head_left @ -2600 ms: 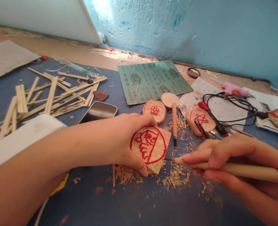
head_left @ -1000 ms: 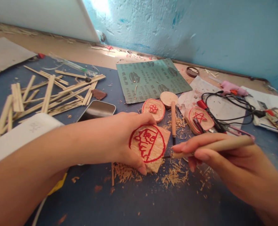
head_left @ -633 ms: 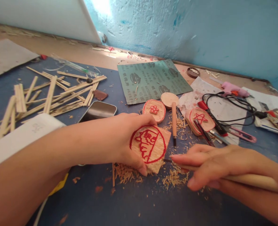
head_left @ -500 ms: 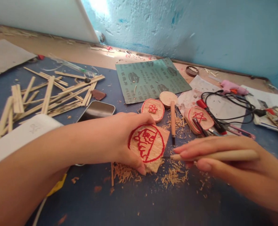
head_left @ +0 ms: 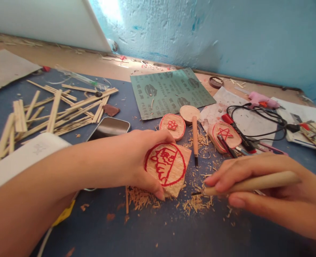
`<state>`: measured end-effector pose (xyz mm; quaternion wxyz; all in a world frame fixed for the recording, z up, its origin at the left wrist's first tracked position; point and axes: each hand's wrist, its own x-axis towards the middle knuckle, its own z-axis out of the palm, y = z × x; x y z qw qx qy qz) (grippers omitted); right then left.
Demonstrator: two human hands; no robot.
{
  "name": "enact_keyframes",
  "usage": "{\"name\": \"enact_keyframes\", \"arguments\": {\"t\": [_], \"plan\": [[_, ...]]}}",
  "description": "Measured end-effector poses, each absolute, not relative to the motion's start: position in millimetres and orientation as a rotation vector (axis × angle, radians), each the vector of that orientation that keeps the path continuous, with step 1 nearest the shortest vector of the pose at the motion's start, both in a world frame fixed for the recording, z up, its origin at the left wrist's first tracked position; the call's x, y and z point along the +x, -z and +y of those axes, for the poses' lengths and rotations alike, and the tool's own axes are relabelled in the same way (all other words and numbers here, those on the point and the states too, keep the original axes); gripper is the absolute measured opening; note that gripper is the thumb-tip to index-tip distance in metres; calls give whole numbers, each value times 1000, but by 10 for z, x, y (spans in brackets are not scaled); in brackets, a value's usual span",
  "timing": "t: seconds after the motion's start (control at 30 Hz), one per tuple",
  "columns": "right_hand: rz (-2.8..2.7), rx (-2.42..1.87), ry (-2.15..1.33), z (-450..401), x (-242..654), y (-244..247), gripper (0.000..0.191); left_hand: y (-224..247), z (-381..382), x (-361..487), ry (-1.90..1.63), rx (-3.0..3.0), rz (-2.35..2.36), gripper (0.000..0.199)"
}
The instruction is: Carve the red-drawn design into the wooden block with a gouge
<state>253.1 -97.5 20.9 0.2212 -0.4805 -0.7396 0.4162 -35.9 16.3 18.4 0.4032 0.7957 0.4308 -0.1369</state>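
Note:
My left hand (head_left: pixel 149 157) grips a square wooden block (head_left: pixel 176 165) from its left side, thumb toward the near edge. A red circle with a carved red figure covers the block's top face. In my right hand (head_left: pixel 256 182) is a wood carving tool (head_left: pixel 265 181) with a pale handle, its dark tip pointing left, apart from the block and over wood shavings (head_left: pixel 198 203). A second carving tool (head_left: pixel 195 142) with an orange-brown handle lies just beyond the block. Behind it are a round wooden piece with a red flower (head_left: pixel 172 127) and a plain wooden disc (head_left: pixel 189 114).
Green sandpaper (head_left: pixel 171 93) lies at the back, before the blue wall. Many wooden sticks (head_left: pixel 53 110) and a metal tin (head_left: pixel 108 127) are on the left. To the right are a star-marked wooden piece (head_left: pixel 224 135), a red marker (head_left: pixel 238 134), a black cable and a pink glue gun (head_left: pixel 263 100).
My right hand has drawn the carving tool back, right and slightly nearer, so its tip has left the block's edge. My left hand keeps its hold on the block.

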Motion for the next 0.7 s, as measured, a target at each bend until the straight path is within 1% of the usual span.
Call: {"name": "enact_keyframes", "arguments": {"t": [0.03,0.1,0.2,0.3,0.37,0.43,0.5,0.6,0.7], "plan": [[-2006,-1337,-1101,-966,2522,-211,14,-187,163,-355,344,2008,1085,102],[-1980,-1327,-1069,-964,2513,-215,16,-196,161,-350,341,1997,1084,103],[-1932,-1378,-1209,-984,2515,-221,20,-212,151,-351,354,1969,1123,100],[-1850,-1457,-1307,-990,2522,-209,19,-218,134,-357,359,1981,1141,89],[-1895,-1465,-1222,-978,2534,-187,17,-208,123,-357,345,2019,1134,85],[-2025,-1464,-1080,-965,2555,-162,15,-189,116,-355,335,2055,1145,86],[-2179,-1465,-973,-966,2577,-142,20,-169,115,-355,337,2051,1160,86],[-2337,-1437,-953,-1002,2588,-136,34,-149,128,-362,349,1979,1146,85],[-2389,-1393,-923,-1037,2570,-152,38,-144,144,-367,349,1948,1114,84]]}}
